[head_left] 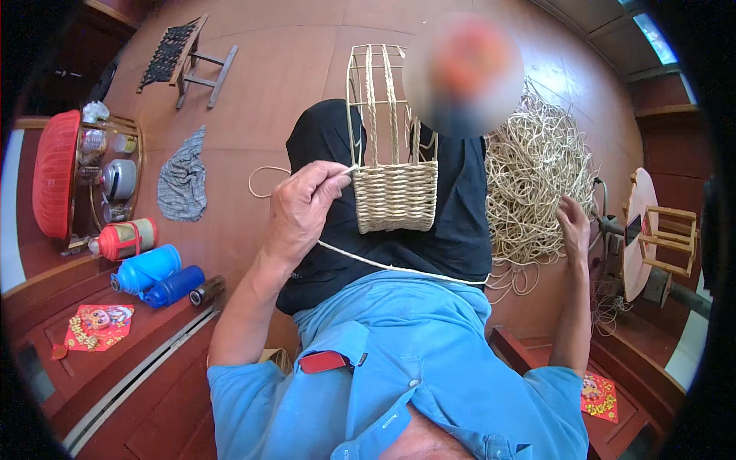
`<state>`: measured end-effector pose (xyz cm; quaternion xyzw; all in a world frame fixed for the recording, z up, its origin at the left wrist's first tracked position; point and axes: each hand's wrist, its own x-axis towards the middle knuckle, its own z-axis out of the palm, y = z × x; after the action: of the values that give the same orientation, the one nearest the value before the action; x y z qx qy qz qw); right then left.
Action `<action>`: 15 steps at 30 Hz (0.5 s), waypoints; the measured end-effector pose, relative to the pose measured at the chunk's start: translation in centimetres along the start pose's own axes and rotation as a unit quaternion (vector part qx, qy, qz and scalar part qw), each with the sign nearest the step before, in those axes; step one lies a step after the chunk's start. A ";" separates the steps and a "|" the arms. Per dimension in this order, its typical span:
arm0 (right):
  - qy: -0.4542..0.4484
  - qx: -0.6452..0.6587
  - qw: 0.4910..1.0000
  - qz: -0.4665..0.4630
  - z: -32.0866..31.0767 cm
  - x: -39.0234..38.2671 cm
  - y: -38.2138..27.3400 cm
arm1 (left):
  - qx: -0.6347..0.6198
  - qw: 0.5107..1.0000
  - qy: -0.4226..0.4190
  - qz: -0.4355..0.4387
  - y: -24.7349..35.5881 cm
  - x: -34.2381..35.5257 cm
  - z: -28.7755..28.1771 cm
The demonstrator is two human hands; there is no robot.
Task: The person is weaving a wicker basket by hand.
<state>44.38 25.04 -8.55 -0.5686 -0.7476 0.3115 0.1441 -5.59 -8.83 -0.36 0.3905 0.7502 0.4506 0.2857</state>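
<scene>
**Across the reddish-brown floor (284, 73), cord lies heaped beside a lap with a part-woven basket (395, 198)**

Biggest on show, a person sits in a blue shirt (460, 376) and black trousers (322, 268). To their right, what a tangle: a great pile of pale cord (537, 192) sprawls over the floor! The basket rests on the lap, between the knees, its near part tightly woven, its far part just bare frame and twisted strands, with a blurred patch hiding some of the right side.

Over on the left, a red mesh dome (55, 176) stands against a rack, and a low stool (188, 65) waits farther off. A crumpled grey cloth (182, 180) lies on the floor, and a light-blue flask (149, 268) lies near a red one (126, 238).

Now the hands! The left hand (303, 199) is right at the basket's upper left woven corner, thumb and fingers closed in a pinch on a thin strand (349, 170). The right hand (573, 226) is out at the pile's right edge, its fingers partly curled; whether they grip any cord, I cannot tell. And slimmest of all, a length of cord (399, 268) crosses the lap from beside the left wrist toward the pile.
</scene>
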 end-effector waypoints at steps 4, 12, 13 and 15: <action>-0.032 0.068 0.995 -0.067 4.1 -0.6 -11.5 | -0.164 0.986 0.026 0.000 -3.3 2.3 0.7; -0.033 0.117 0.955 -0.272 8.6 -4.2 -25.8 | -0.044 0.993 0.091 0.058 -3.3 3.0 3.9; -0.034 0.119 0.954 -0.272 9.0 -4.5 -26.7 | -0.042 0.993 0.092 0.057 -3.3 2.8 3.8; -0.049 0.120 0.942 -0.310 9.7 -5.0 -28.0 | -0.181 0.983 0.002 -0.033 -2.7 2.3 3.7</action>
<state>19.14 13.00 2.34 -0.2710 -0.8500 0.3665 0.2639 -4.80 -6.01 -4.56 0.3064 0.6692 0.5700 0.3653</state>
